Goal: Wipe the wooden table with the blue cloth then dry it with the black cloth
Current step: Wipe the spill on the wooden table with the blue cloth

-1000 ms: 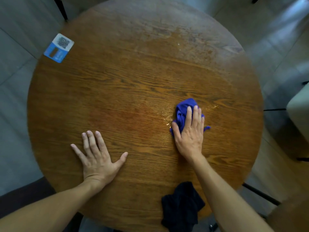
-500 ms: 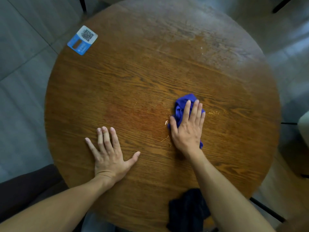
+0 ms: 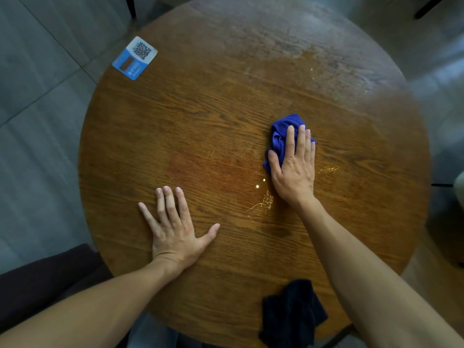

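Both hands are flat on the counter point(image 3: 226, 101): your right hand point(image 3: 293, 169) lies open-palmed on the blue cloth point(image 3: 282, 131), pressing rather than gripping it, with 4 fingers laid over the bunched fabric; your left hand point(image 3: 173, 229) is spread wide and holds nothing, bracing on bare wood.

That blue cloth sits right of the counter's middle, crumpled into a wad, most of it showing beyond your fingertips and beside your thumb. Its long axis runs roughly away from you, in line with your fingers, the bulkier end pointing at the far edge.

Wiping looks to be the step in hand, and it seems well short of done. Droplets and thin streaks point(image 3: 263, 202) glint just near-side of your right wrist, with another streak to its right. Keep the palm flat and the pressure even, and overlap your passes so those wet marks are taken up. Spreading the wad flatter would probably cover more wood per pass.

The black cloth point(image 3: 291, 315) lies crumpled at the near edge, partly overhanging it, untouched. A blue card with a QR code point(image 3: 135, 57) sits at the far-left rim.
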